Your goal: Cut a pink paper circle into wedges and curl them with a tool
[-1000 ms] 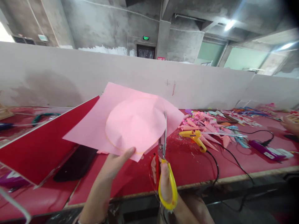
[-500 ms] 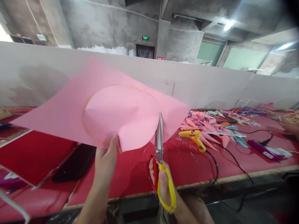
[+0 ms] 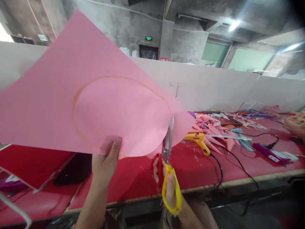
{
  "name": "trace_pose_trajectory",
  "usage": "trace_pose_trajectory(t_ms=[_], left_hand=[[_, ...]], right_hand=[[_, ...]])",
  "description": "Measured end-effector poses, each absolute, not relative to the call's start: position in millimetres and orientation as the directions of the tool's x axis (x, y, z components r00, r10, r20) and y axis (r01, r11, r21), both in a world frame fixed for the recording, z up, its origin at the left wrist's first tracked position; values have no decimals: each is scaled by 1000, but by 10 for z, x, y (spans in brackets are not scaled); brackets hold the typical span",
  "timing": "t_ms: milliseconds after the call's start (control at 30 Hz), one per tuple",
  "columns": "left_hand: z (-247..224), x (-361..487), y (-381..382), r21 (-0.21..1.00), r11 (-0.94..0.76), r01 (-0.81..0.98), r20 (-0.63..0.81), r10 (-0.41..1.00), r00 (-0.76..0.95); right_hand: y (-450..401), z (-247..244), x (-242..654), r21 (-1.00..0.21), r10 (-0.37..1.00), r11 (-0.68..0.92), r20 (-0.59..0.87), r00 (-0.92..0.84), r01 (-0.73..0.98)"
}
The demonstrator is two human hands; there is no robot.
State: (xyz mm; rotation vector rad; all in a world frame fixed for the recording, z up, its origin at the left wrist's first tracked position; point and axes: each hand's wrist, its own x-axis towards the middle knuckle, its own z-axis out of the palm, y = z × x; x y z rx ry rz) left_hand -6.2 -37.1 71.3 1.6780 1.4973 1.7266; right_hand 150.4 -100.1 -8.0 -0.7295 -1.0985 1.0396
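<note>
A large pink sheet [image 3: 119, 111] with an orange-brown oval outline drawn on it is held up above the table. My left hand [image 3: 108, 162] grips its lower edge, thumb on the near face and the other fingers hidden behind. Scissors [image 3: 172, 187] with one yellow and one red handle are in my right hand [image 3: 164, 178], thumb through the yellow loop and fingers in the red one. The blades point upward at the sheet's right part, along the drawn outline. The lower right of the oval is cut along its curve.
A yellow glue gun [image 3: 199, 141] lies right of the scissors, before a pile of pink cone-shaped pieces [image 3: 209, 125]. Farther right are a purple power strip [image 3: 271, 154] and another person's hand [image 3: 295, 128]. A black flat object [image 3: 73, 170] and a red board [image 3: 33, 162] lie left.
The sheet has tipped up, its far corner rising and its left side swinging outward. My left hand has shifted slightly left and down; the scissors have moved a little right, along the outline.
</note>
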Motion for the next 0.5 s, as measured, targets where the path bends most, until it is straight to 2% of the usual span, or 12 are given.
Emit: trace_pose_trajectory(t_ms=[200, 500], left_hand=[[649, -52, -323, 796, -440, 416, 576, 763, -295], [695, -175, -304, 820, -424, 384, 550, 769, -325]], right_hand=[[-994, -134, 1468, -923, 943, 310, 268, 195, -229], [-1042, 42, 1551, -952, 941, 294, 272, 201, -87]])
